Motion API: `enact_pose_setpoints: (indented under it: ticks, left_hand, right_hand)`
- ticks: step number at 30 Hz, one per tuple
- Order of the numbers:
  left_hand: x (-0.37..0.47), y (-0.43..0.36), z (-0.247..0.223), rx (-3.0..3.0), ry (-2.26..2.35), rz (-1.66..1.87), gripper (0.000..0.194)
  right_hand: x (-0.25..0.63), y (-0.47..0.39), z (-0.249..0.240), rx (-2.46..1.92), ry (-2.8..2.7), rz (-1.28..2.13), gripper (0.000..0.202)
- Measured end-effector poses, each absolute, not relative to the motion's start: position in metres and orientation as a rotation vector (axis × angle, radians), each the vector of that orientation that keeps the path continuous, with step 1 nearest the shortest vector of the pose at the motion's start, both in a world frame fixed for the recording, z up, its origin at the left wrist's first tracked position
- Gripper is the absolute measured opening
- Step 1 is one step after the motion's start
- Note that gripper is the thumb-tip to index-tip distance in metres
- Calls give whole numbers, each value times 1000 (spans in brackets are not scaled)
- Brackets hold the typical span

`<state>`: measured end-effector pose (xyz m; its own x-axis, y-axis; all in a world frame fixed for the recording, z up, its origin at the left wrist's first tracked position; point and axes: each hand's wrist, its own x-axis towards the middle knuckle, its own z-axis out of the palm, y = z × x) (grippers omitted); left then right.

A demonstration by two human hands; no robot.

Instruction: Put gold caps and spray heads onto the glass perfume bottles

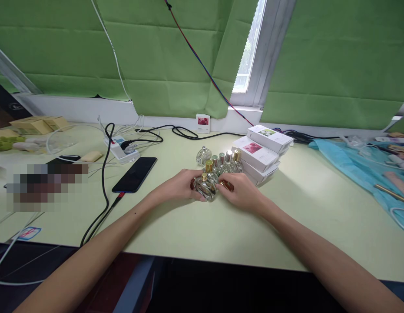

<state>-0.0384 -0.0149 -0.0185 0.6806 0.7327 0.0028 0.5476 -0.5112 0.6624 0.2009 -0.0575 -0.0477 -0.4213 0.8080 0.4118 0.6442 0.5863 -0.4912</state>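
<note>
My left hand (183, 186) is closed around the side of a round, clear glass perfume bottle (205, 188), which stands tilted with its short gold neck bare of a cap. Close beside it, the curled fingers of my right hand (243, 192) hold a shiny gold-brown cap (226, 185), partly hidden by the fingers. Just behind both hands, several capped perfume bottles (228, 161) with gold, silver and greenish tops stand close together. Another glass bottle (203, 155) is set apart at their back left.
White boxes (259, 152) are stacked right of the bottles; a small white box (203, 123) stands by the wall. A black phone (135, 174) with a cable lies left, near a power strip (122, 150). Blue plastic sheeting (345, 163) covers the right side.
</note>
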Motion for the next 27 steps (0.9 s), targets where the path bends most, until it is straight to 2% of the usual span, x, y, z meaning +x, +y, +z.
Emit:
enact_pose_setpoints:
  ticks: [27]
  left_hand:
    - [-39, -16, -16, 2232, 984, 358, 47]
  right_hand:
    - [201, -58, -47, -1142, -2188, 355, 13]
